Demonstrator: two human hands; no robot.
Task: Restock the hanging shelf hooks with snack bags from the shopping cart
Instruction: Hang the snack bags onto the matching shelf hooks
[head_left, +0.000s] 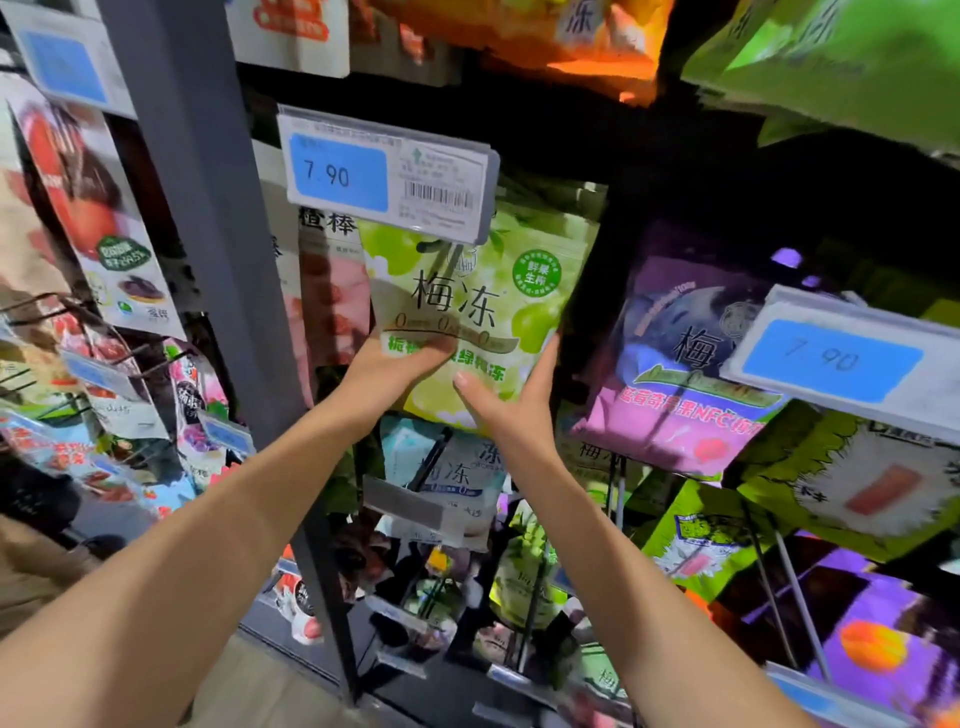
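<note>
Green snack bag (467, 312) is up at the shelf, hanging height, with its top edge tucked behind the 7.90 price tag (384, 179). Can't tell whether it's on the hook, the tag hides that.

Same bay: pink bag (332, 291) just behind it on the left, pale blue bag (452, 467) on the row below, purple bag (680, 358) near on the right with its own price tag (841, 358).

Room is tight. The grey upright post (208, 208) runs close along the left. There's a dark gap between green and purple bags, and more bags overhang from the row above.

Left hand (395, 371) grips the lower-left corner, thumb laid across the front, fingers hidden behind. Right hand (514, 400) clamps the lower-right edge, thumb on the front, fingers running straight up that edge. Both forearms are raised, converging on the bag.
</note>
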